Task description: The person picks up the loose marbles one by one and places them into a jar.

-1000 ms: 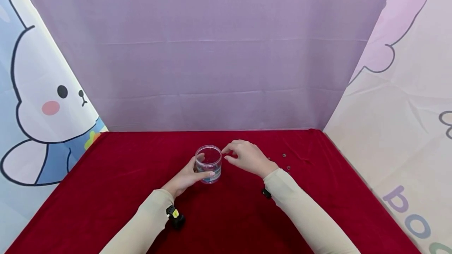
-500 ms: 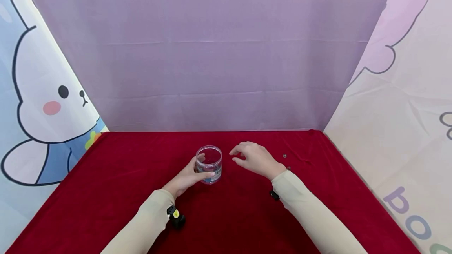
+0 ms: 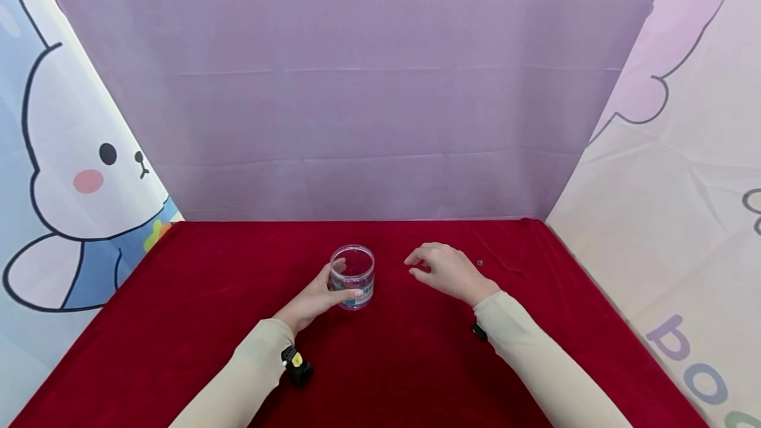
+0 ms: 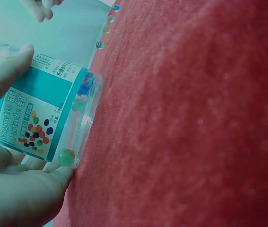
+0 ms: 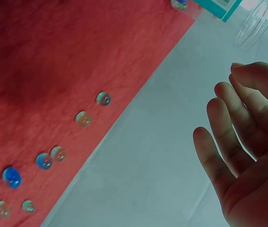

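A clear open-topped jar [image 3: 352, 273] with a teal label stands on the red cloth, or just over it; I cannot tell which. My left hand [image 3: 315, 299] grips it, thumb across the front and fingers behind. Low in the jar lie several glass marbles, among them a green one [image 4: 66, 157] in the left wrist view. To the right of the jar my right hand [image 3: 450, 271] hovers above the cloth, fingers loosely bent and holding nothing. Loose marbles lie in a line on the cloth, including a blue marble [image 5: 12, 177] and an orange marble [image 5: 83, 118]; the head view hides most of them behind the right hand.
A red cloth [image 3: 238, 283] covers the table. Behind it hangs a plain lilac curtain [image 3: 368, 117]. Printed panels flank both sides, with a cartoon animal [image 3: 89, 150] on the left one. Each wrist carries a small black camera.
My right hand has moved away from the jar's rim to the right, toward the loose marbles. The left hand and jar have stayed in place.
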Demonstrator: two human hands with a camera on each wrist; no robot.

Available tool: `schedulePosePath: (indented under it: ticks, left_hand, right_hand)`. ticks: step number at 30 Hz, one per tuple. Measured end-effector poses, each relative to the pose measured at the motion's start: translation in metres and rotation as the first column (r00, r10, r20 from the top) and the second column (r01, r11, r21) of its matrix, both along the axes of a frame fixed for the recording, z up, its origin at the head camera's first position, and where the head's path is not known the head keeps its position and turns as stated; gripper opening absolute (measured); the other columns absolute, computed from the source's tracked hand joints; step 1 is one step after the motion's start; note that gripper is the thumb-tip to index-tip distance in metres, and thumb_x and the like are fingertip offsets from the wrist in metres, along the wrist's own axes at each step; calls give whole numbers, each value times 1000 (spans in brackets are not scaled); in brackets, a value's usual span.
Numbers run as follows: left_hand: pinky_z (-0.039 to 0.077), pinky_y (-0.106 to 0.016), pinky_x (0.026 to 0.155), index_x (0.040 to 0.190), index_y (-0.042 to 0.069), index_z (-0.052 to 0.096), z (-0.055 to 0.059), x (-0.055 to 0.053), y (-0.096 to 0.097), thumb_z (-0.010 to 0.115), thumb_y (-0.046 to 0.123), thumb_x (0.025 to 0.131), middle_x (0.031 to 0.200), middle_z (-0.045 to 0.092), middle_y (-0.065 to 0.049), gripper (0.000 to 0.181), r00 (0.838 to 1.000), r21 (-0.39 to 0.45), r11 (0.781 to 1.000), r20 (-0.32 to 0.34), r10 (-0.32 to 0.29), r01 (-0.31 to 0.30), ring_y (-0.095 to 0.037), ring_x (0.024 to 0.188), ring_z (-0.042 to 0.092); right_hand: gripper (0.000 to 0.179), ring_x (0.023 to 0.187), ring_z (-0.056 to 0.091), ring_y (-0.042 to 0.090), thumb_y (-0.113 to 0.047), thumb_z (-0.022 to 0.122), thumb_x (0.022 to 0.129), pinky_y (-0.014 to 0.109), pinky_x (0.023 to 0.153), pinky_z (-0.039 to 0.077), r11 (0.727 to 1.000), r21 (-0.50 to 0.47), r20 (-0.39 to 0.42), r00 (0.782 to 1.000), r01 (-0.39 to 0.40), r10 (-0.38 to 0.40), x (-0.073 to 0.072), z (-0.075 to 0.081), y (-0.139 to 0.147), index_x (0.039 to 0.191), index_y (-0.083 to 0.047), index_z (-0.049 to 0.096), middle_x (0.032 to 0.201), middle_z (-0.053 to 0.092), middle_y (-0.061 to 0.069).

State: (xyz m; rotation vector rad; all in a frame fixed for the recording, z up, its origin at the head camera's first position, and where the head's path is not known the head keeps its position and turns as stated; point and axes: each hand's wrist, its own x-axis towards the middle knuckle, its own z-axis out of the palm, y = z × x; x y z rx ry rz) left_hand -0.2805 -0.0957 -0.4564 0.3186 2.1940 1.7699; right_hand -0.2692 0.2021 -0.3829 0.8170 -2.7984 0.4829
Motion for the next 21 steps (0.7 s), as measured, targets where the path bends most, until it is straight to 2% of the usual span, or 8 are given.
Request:
schedulePosePath:
  ticks: [7, 13, 21]
  left_hand:
    - [29, -65, 110, 157, 18, 26, 1, 1, 0, 81, 34, 85, 160, 29, -12, 92, 1000, -4, 1000, 1, 5, -5, -36, 142, 28]
    - [30, -64, 110, 157, 18, 26, 0, 0, 0, 81, 35, 85, 160, 29, -12, 92, 1000, -5, 1000, 0, 6, -6, -36, 143, 27]
    - [30, -64, 110, 157, 18, 26, 0, 0, 0, 82, 34, 85, 160, 28, -12, 92, 1000, 1, 1000, 3, 4, -4, -36, 143, 27]
  right_hand:
    - [21, 88, 62, 12, -21, 76, 91, 25, 71, 53, 999, -5, 24, 999, 34, -34, 2, -4, 14, 111, -16, 75, 104, 69, -4]
    - [19, 90, 64, 15, -18, 76, 91, 27, 74, 53, 999, -17, 37, 998, 52, -51, 3, -5, 25, 109, -15, 75, 102, 68, -6]
    - [19, 90, 64, 18, -17, 77, 90, 30, 74, 54, 998, -15, 26, 997, 67, -67, 4, -4, 42, 109, -13, 75, 103, 70, -2]
